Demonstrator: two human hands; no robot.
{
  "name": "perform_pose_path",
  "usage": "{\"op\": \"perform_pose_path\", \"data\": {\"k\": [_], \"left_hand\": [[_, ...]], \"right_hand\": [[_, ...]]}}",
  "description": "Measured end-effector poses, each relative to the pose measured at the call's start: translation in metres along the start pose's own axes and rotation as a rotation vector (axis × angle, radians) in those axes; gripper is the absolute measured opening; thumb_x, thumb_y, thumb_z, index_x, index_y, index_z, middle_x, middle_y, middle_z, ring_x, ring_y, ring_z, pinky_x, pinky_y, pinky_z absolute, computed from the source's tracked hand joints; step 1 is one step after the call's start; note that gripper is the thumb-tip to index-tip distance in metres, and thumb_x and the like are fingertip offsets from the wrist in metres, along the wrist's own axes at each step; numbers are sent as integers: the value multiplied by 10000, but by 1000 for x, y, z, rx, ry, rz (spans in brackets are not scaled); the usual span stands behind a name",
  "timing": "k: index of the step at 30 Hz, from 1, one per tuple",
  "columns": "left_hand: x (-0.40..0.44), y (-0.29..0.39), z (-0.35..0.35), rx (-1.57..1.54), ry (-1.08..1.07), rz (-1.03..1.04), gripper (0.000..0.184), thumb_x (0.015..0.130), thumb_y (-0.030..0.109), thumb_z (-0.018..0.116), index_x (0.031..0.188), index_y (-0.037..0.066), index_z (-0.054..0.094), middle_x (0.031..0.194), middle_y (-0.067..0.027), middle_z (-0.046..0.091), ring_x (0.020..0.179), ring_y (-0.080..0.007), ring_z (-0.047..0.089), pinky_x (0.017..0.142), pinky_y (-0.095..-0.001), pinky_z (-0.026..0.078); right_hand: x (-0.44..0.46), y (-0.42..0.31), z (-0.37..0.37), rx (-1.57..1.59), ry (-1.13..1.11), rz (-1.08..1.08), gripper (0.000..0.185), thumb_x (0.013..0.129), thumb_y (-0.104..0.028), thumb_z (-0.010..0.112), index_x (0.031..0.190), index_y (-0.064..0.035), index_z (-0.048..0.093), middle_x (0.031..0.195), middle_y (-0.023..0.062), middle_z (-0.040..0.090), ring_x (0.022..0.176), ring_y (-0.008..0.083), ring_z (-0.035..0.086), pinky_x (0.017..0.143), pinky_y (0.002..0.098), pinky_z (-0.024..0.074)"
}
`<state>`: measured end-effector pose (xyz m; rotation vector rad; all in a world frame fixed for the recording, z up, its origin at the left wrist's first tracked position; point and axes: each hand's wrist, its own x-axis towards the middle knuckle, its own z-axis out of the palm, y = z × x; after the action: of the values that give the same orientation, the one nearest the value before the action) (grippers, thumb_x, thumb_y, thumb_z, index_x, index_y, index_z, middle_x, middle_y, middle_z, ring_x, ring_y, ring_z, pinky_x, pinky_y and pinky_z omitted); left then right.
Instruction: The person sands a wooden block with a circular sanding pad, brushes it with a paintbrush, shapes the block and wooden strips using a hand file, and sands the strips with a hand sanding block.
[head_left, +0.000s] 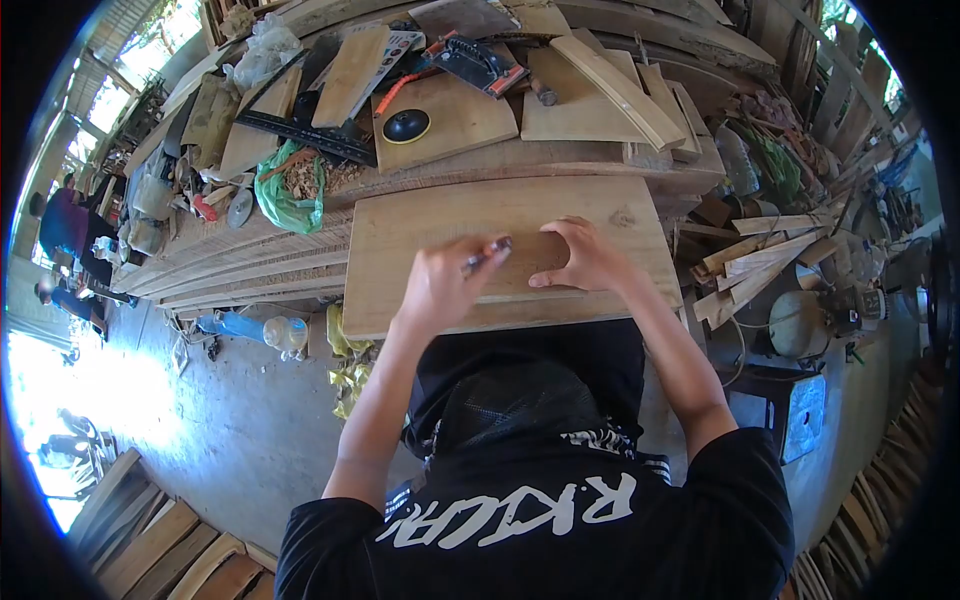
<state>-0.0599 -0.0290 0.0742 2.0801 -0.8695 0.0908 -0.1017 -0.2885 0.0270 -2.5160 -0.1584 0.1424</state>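
Note:
My left hand (447,282) is closed around a slim, dark, pen-like object (501,244), whose exact kind I cannot make out. It is above the middle of a pale wooden board (400,225) lying in front of my lap. My right hand (592,260) is over the same board, thumb and fingers apart in a C shape. Between the hands, a darker brown patch (522,262) shows on the board; whether it is a flat piece or a shadow I cannot tell. The fingers of my left hand partly hide the pen-like object.
Beyond the board, a bench of stacked planks holds a black sanding disc (406,125), a packaged tool (474,62), wood strips (622,92) and a green bag of shavings (292,187). Offcuts (765,262) and a stool (800,415) are at right. People (70,235) are far left.

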Motion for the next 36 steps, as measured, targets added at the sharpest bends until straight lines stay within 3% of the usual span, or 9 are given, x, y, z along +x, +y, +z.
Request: {"op": "perform_pose_path", "data": {"k": [4,8,11,15,19,22,29,32,36], "left_hand": [[-20,11,16,-209,24,64,206,952,188,741,1034,-1,741,859,-199,734,732,-325,741,688,-382,571],[3,-12,18,-724,261,-341,221,995,184,715,1041,-32,730,826,-112,742,705,-121,700,667,-314,568],[19,-41,11,-581,464,-333,253,1015,211,700,1061,-37,725,818,-76,724,713,-68,652,617,-270,540],[19,-33,-8,-142,568,-144,250,1009,222,700,1049,-25,707,753,-78,728,646,-111,696,551,-286,517],[17,19,-17,90,452,-193,147,980,180,704,989,34,697,781,-133,751,601,-228,743,551,-313,529],[19,31,-1,196,337,-115,148,974,172,706,1032,36,696,788,-129,751,606,-233,745,558,-320,538],[35,29,14,-231,345,-171,242,995,196,710,1134,-1,730,824,-105,755,780,-121,734,668,-287,564],[37,-6,-10,-86,407,-219,234,992,221,708,1072,1,719,803,-143,760,720,-219,766,634,-324,547],[35,-41,-33,37,520,-232,248,986,260,709,989,11,710,780,-159,753,696,-269,756,637,-374,551]], "right_hand": [[-4,0,6,39,104,-69,902,670,-603,893,1278,-10,590,1296,209,596,1312,406,514,1105,493,435],[-15,-7,17,17,272,-137,848,638,-514,943,1227,-27,576,1248,189,588,1242,412,538,1071,492,452],[-26,-19,14,26,343,-227,827,644,-464,947,1237,-35,561,1265,173,567,1217,414,533,1065,488,457],[-36,-22,19,27,463,-350,769,649,-375,947,1232,-49,568,1245,152,554,1202,397,521,1043,486,467],[-33,-28,27,-13,566,-446,771,620,-247,968,1241,-63,550,1240,153,548,1164,394,524,1014,486,469],[-24,-29,41,8,697,-501,812,610,-162,967,1295,-84,538,1259,154,543,1196,405,517,1018,485,474],[-14,-35,47,169,758,-493,952,678,-82,921,1492,-119,430,1303,184,551,1245,421,538,995,485,513],[-18,-33,35,306,453,-266,933,719,-92,897,1514,-121,409,1282,202,571,1189,407,582,1000,473,514],[-10,-33,25,227,371,-268,975,733,-155,895,1554,-118,370,1183,166,631,1141,373,622,1007,454,506]]}}
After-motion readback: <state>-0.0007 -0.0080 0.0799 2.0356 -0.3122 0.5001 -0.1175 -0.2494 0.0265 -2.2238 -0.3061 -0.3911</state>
